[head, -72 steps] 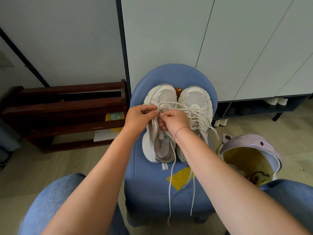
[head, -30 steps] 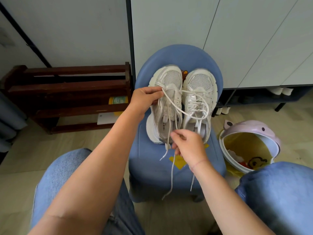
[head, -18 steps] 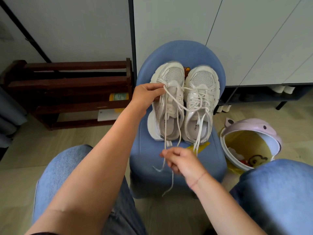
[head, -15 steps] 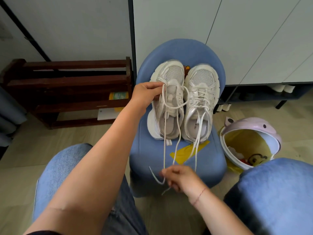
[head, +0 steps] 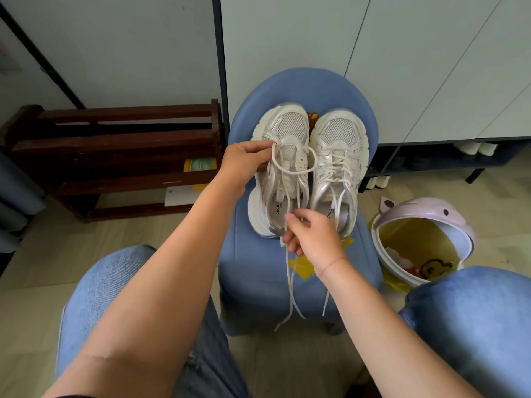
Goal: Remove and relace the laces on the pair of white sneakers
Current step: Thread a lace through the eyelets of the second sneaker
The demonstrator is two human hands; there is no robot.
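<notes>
Pair of white sneakers sits on the blue padded stool [head: 253, 268], toes to 12 o'clock. The left sneaker [head: 287, 127] is being worked; the right sneaker [head: 339, 133], touching it at 3 o'clock, looks fully laced. Left hand [head: 244, 160], at 9 o'clock of the left sneaker, has its fingers curled round a slack loop of the lace [head: 290, 170] at an upper eyelet. Right hand [head: 311, 239], at 6 o'clock by the heel, pinches the lace strands, and the tails drop over the stool's front edge. Likely step: drawing the lace out of the left sneaker, early in the task. To do it well, use the left hand to feed slack and pin the shoe, and pull toward 6 o'clock in line with the eyelets, one crossing at a time. Don't yank, since the shoe could slide off the seat. Keep the tails clear of the right sneaker's hanging laces, which run just beside them and could tangle. Pink lidded bin [head: 425, 214] stands at 3 o'clock of the stool and a wooden shoe rack [head: 115, 139] at 9 o'clock.
</notes>
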